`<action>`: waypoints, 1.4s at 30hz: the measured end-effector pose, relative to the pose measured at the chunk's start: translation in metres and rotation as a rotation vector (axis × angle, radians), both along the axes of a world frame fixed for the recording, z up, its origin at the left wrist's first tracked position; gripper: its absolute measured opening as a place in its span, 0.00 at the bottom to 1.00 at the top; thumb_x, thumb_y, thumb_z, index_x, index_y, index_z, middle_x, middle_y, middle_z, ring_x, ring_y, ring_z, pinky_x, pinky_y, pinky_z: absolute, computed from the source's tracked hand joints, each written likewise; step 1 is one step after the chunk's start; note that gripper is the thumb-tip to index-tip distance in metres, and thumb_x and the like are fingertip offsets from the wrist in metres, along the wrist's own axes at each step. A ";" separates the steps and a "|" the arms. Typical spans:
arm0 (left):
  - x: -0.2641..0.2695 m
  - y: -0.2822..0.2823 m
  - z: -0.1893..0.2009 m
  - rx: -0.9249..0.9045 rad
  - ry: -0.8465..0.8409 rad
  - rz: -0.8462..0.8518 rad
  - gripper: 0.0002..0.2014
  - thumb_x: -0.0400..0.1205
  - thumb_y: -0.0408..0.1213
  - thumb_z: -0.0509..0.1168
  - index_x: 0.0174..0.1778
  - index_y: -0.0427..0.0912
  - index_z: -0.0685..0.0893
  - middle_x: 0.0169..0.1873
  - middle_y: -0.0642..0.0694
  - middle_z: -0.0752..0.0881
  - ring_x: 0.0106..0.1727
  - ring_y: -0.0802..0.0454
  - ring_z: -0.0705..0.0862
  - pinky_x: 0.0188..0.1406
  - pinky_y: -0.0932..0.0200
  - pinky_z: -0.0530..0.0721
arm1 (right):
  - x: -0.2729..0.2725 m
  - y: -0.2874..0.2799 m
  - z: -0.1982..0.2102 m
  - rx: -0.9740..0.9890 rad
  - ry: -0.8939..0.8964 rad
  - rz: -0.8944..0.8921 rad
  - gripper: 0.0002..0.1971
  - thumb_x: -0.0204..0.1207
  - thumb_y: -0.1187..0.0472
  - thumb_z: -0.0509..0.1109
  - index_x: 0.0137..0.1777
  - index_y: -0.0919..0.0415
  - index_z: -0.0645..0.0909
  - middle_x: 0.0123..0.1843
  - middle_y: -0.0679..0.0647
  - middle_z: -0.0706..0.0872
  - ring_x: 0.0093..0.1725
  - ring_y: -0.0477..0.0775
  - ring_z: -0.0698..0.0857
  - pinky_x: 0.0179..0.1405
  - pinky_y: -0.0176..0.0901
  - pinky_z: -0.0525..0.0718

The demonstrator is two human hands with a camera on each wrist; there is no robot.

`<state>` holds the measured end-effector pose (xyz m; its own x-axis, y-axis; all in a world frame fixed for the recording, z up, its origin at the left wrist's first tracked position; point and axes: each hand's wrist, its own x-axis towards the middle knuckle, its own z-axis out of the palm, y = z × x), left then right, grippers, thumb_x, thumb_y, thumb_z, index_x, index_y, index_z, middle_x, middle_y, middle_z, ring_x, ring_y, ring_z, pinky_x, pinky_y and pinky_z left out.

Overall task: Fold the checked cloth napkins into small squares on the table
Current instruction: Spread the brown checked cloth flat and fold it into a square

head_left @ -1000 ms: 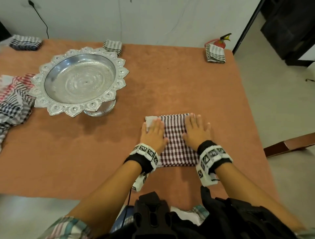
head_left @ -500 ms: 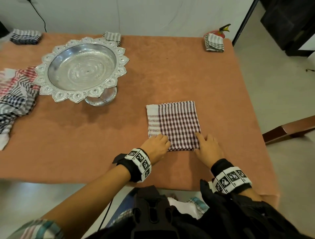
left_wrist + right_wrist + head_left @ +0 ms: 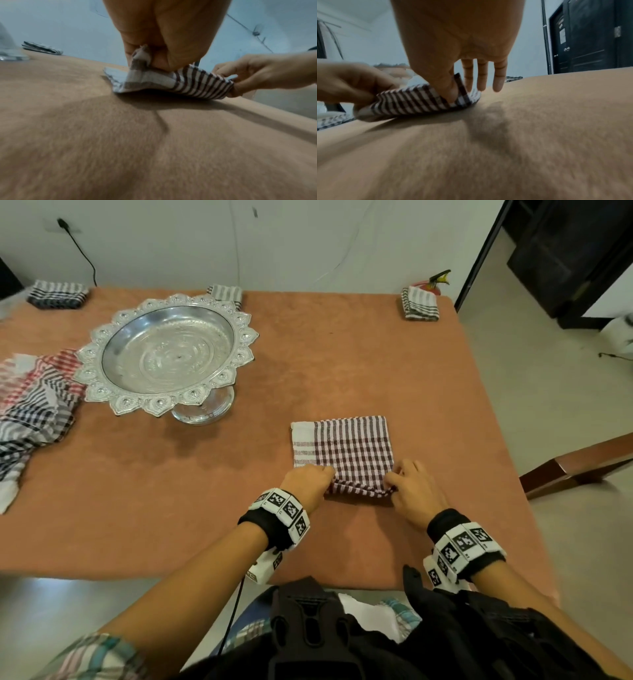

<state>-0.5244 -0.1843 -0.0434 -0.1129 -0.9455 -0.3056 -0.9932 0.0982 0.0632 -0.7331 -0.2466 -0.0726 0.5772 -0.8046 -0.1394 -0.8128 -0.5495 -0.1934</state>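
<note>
A maroon-and-white checked napkin (image 3: 346, 446) lies folded in a rectangle on the brown table (image 3: 342, 354), near its front right. My left hand (image 3: 306, 482) pinches the napkin's near left corner (image 3: 142, 59) between thumb and fingers and lifts it. My right hand (image 3: 411, 487) pinches the near right corner (image 3: 457, 93) with thumb and forefinger, its other fingers straight. The near edge of the napkin (image 3: 412, 102) is raised off the table between both hands.
A silver pedestal tray (image 3: 168, 357) stands at the left centre. A heap of unfolded checked cloths (image 3: 30, 405) lies at the left edge. Folded napkins sit along the far edge: (image 3: 58, 294), (image 3: 226, 293), (image 3: 419, 304). The table's right edge drops to the floor.
Both hands slid from pressing flat on the napkin back to its near edge, then took hold of the near corners and lifted them.
</note>
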 end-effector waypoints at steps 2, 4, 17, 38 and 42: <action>0.005 -0.002 0.000 0.069 0.045 -0.026 0.17 0.80 0.25 0.57 0.65 0.37 0.72 0.55 0.36 0.83 0.56 0.37 0.82 0.49 0.46 0.80 | -0.003 -0.007 0.004 0.117 0.009 0.071 0.12 0.72 0.59 0.60 0.51 0.55 0.82 0.57 0.50 0.77 0.55 0.51 0.70 0.53 0.46 0.72; 0.008 0.000 0.001 0.160 0.105 -0.062 0.19 0.80 0.25 0.55 0.68 0.39 0.72 0.55 0.35 0.84 0.57 0.37 0.82 0.49 0.47 0.80 | -0.004 -0.013 0.011 0.253 0.060 0.140 0.14 0.66 0.53 0.56 0.45 0.54 0.81 0.50 0.51 0.80 0.48 0.48 0.69 0.49 0.42 0.68; 0.051 -0.064 -0.017 -0.092 0.264 0.266 0.19 0.77 0.16 0.54 0.61 0.38 0.75 0.58 0.39 0.82 0.56 0.42 0.81 0.54 0.51 0.82 | 0.079 -0.085 0.020 0.235 -0.120 -0.325 0.19 0.75 0.73 0.56 0.23 0.62 0.59 0.23 0.54 0.63 0.25 0.53 0.63 0.21 0.41 0.59; 0.048 -0.055 -0.027 -0.417 0.115 0.269 0.21 0.71 0.22 0.64 0.60 0.38 0.79 0.55 0.41 0.83 0.56 0.41 0.82 0.55 0.49 0.80 | 0.085 -0.070 0.013 -0.052 0.013 -0.421 0.16 0.78 0.62 0.61 0.65 0.63 0.72 0.62 0.60 0.80 0.62 0.62 0.77 0.56 0.53 0.77; 0.030 -0.045 -0.026 -0.392 0.123 -0.049 0.15 0.64 0.21 0.69 0.46 0.32 0.84 0.43 0.36 0.87 0.45 0.38 0.86 0.47 0.49 0.84 | 0.105 -0.038 0.018 -0.123 0.049 -0.108 0.22 0.78 0.61 0.59 0.73 0.58 0.68 0.75 0.56 0.71 0.75 0.59 0.67 0.71 0.56 0.68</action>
<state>-0.4941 -0.2290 -0.0698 -0.1743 -0.9800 0.0957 -0.9740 0.1859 0.1296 -0.6278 -0.2845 -0.0548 0.4817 -0.8742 -0.0617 -0.8750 -0.4758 -0.0889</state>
